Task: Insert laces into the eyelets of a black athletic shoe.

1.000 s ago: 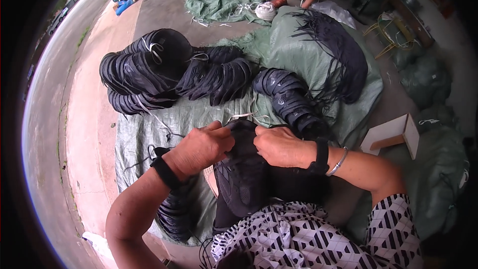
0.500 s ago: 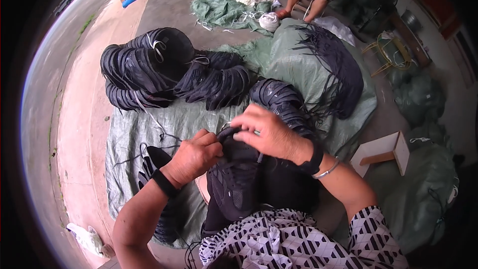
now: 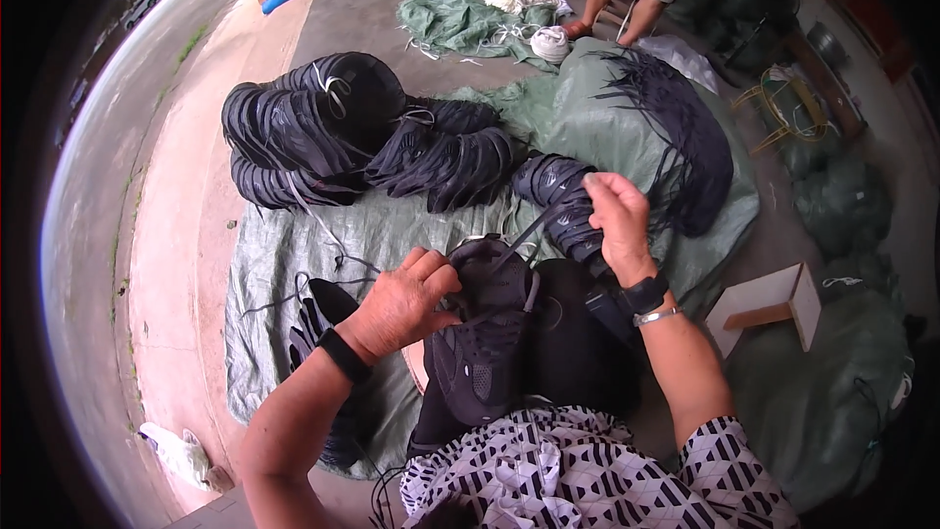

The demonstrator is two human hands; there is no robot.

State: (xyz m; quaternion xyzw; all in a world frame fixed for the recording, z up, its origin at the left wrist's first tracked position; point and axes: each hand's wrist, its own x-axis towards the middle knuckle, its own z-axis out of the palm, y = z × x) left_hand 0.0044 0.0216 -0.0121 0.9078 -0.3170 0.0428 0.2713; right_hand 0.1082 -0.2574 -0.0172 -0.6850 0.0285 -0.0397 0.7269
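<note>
A black shoe upper lies on my lap, its collar opening facing away from me. My left hand is closed at the left edge of its opening, thumb against the lacing area; what exactly lies under the fingers is partly hidden. Raised to the right and beyond the shoe, my right hand pinches a dark flat shoelace, which runs taut down to the eyelets. Close to that hand is a row of stacked black uppers. Another few dark pieces lie left of my left wrist.
Bundled stacks of black uppers sit on a green woven sheet. Loose dark laces drape over a bulging green sack. At right stands a pale angled board. Farther off, a seated person handles white rolls.
My right hand has moved from the shoe's collar up and to the right, drawing the lace out. The left hand has shifted slightly down along the opening. The whole view has shifted slightly.
</note>
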